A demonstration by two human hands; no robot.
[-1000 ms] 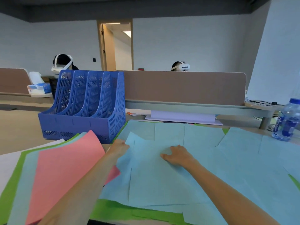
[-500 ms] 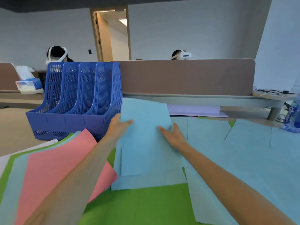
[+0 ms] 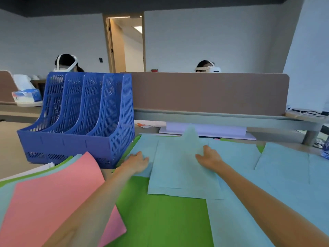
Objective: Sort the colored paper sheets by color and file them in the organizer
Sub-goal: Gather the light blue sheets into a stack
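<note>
Several light blue sheets (image 3: pixel 178 177) lie gathered in a loose pile in front of me, on top of a green sheet (image 3: pixel 160 220). My left hand (image 3: pixel 137 162) rests flat on the pile's left edge. My right hand (image 3: pixel 208 157) grips the pile's right side, and one far corner of a sheet sticks up behind it. More light blue sheets (image 3: pixel 284 168) cover the desk to the right. A pink sheet (image 3: pixel 53 202) tops a mixed stack at the near left. The blue four-slot organizer (image 3: pixel 80 118) stands at the back left, its visible slots showing no paper.
A brown divider panel (image 3: pixel 213 93) runs across the back of the desk, with white sheets (image 3: pixel 204 130) under its rail. A water bottle (image 3: pixel 325 148) stands at the right edge. A tissue box (image 3: pixel 26 96) sits far left. Two people sit beyond the divider.
Both hands lifted the light blue sheets off the desk towards the organizer, then lowered them again. The pile now lies flatter, and the green sheet beneath is uncovered.
</note>
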